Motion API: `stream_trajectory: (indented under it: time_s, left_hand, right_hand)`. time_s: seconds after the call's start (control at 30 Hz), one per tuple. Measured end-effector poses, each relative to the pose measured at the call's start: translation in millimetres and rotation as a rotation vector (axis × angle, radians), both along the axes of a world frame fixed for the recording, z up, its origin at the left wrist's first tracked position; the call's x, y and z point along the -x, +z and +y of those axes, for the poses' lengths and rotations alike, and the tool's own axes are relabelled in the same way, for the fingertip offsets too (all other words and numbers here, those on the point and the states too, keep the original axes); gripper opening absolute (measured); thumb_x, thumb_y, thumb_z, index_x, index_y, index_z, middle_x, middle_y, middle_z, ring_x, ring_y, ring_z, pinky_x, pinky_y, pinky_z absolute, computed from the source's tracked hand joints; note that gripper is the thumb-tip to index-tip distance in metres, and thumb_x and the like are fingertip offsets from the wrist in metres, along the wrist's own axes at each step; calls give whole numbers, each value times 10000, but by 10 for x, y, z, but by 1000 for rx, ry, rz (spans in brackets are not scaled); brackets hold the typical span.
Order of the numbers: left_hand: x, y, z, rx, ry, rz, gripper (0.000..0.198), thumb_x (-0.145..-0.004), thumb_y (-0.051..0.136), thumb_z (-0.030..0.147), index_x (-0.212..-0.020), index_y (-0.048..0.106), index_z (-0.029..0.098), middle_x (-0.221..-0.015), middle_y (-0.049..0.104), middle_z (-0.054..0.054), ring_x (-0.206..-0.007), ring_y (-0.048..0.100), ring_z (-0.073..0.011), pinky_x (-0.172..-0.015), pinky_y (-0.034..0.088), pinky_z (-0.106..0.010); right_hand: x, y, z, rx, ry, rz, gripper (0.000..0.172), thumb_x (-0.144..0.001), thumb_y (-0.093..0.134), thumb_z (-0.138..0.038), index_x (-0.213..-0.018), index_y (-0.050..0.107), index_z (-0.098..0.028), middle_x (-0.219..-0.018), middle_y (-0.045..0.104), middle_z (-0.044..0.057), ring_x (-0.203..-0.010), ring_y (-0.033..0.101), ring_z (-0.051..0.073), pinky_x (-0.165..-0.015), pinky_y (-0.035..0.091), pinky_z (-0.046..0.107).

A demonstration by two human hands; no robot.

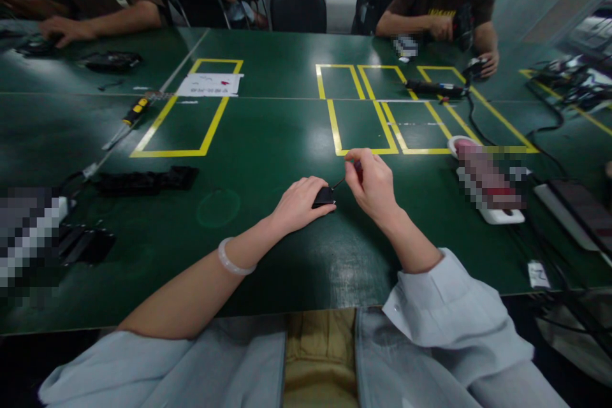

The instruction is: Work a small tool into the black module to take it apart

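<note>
My left hand [299,204] presses a small black part [324,196] flat onto the green table [268,140], fingers closed over it. My right hand [373,186] pinches a thin small screwdriver [351,171] whose tip angles down to the black part's upper right corner. Both hands meet near the table's middle, just below a yellow taped rectangle [359,124]. A pale bangle [232,259] circles my left wrist.
A yellow-handled screwdriver [131,116] and black parts [143,180] lie at left, a white paper [209,84] beyond. At right sit a white power strip [488,194], cables and a dark device [581,207]. Two other people work across the table.
</note>
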State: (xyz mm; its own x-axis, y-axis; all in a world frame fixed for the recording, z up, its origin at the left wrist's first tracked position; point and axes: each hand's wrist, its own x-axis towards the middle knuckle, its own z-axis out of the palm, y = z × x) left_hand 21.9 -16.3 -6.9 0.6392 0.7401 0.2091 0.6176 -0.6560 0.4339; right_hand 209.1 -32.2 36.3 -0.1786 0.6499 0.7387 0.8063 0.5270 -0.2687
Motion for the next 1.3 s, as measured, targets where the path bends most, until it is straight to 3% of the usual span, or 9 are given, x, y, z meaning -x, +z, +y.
stream_trajectory:
  time_s: [0.2, 0.53, 0.8, 1.07, 1.3]
  left_hand:
    - [-3, -8, 3, 14, 7, -3, 399, -859, 558, 530, -1097, 527, 212, -1099, 602, -64, -990, 557, -253, -862, 435, -388]
    - [2, -8, 6, 10, 2, 7, 401, -863, 555, 526, -1108, 522, 210, -1105, 600, -66, -988, 552, -253, -849, 435, -382]
    - [-4, -15, 6, 6, 3, 5, 406, -865, 552, 531, -1109, 520, 208, -1118, 599, -67, -1003, 552, -255, -868, 434, -384]
    - [5, -10, 9, 8, 2, 4, 410, -862, 565, 520, -1120, 521, 203, -1124, 598, -69, -1012, 552, -253, -878, 434, -384]
    - [6, -1, 1, 12, 5, 4, 412, -861, 562, 524, -1121, 522, 207, -1117, 601, -70, -1007, 556, -256, -874, 437, -389]
  right_hand:
    - [-12, -7, -6, 39, -3, 2, 142, -928, 495, -345, -953, 545, -215, -716, 583, -7, -626, 513, 138, -670, 410, 279]
    - [-3, -24, 10, 24, 6, 24, 121, -919, 449, -226, -976, 553, -203, -712, 577, 0, -624, 489, 144, -668, 406, 286]
    - [-24, -19, 8, 51, 0, 15, 129, -935, 483, -329, -961, 533, -213, -763, 594, 6, -624, 493, 133, -674, 408, 278]
    - [-10, -6, 5, 18, -7, 19, 119, -940, 432, -246, -995, 532, -210, -720, 576, -2, -623, 493, 143, -659, 400, 280]
    - [-39, -18, 20, 56, -10, 32, 137, -937, 466, -318, -989, 539, -213, -713, 562, -9, -616, 490, 137, -664, 398, 278]
